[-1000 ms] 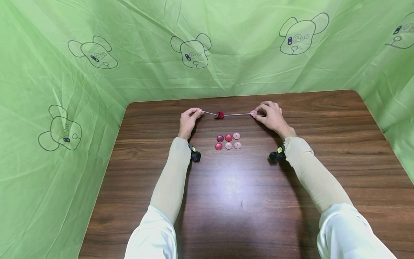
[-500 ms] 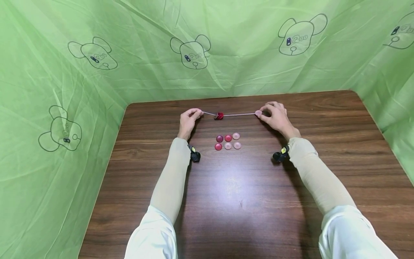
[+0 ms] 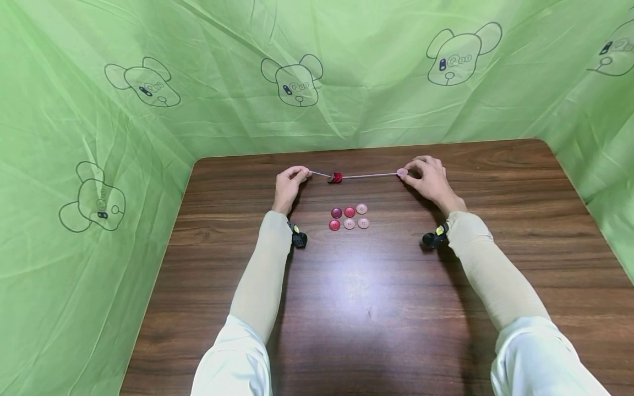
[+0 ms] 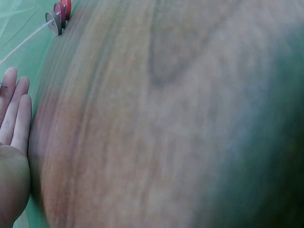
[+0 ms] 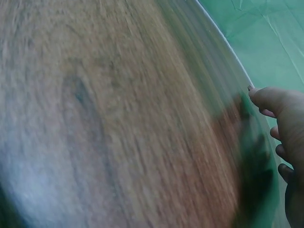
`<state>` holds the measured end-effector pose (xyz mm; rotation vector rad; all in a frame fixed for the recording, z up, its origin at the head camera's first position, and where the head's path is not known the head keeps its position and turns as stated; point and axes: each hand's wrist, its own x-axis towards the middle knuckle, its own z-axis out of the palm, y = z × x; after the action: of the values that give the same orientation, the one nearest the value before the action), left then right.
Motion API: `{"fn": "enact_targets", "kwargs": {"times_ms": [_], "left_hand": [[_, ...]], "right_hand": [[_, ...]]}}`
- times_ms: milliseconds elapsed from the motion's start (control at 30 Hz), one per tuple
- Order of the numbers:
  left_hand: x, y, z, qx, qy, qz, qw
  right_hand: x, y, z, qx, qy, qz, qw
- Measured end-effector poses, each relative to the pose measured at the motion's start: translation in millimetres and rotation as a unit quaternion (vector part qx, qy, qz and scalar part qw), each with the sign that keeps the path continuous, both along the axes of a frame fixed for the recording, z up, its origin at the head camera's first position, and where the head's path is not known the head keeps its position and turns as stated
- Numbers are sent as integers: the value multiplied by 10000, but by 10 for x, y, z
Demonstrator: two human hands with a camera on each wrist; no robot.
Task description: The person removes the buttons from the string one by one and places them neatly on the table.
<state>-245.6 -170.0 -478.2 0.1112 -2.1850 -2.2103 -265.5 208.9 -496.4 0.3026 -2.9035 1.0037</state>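
Note:
In the head view my left hand (image 3: 289, 188) pinches a thin pale cord (image 3: 369, 176) between thumb and fingertips. On the cord hangs a small cluster of red and dark buttons (image 3: 335, 177), closer to the left hand. My right hand (image 3: 428, 180) pinches a pale pink button (image 3: 402, 172) at the cord's right end; whether the cord runs through it is too small to tell. The left wrist view shows a grey button (image 4: 53, 23) in front of red ones, with my left hand (image 4: 14, 175) below. In the right wrist view my right hand (image 5: 285, 107) hides the pink button.
Two short rows of loose buttons lie on the brown wooden table (image 3: 356, 330) between the forearms: a maroon button (image 3: 337, 213), red buttons (image 3: 349, 212) and pink buttons (image 3: 364, 223). Green cloth (image 3: 346, 121) with bear drawings stands behind the table's far edge and along both sides.
My right hand has moved to the right with the pink button, and the cord between it and the button cluster spans a longer stretch. My left hand and the loose buttons have stayed in place.

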Motion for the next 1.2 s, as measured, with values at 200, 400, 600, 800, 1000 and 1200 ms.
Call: {"fn": "enact_targets", "kwargs": {"times_ms": [200,400,600,800,1000,1200], "left_hand": [[1,2,8,-41,-43,6,10000],[4,3,17,-102,-74,14,9999],[5,4,18,-142,-111,14,9998],[3,3,22,-219,-125,-1,9997],[5,8,20,-166,-137,26,9998],[-2,7,21,-178,-115,21,9998]], "right_hand": [[8,35,-2,-8,20,-31,10000],[20,67,-11,-41,72,-42,10000],[46,69,-4,-97,59,-42,9999],[77,60,9,-141,38,20,9999],[99,44,12,-152,72,87,9998],[124,1,28,-251,260,202,9991]]}}
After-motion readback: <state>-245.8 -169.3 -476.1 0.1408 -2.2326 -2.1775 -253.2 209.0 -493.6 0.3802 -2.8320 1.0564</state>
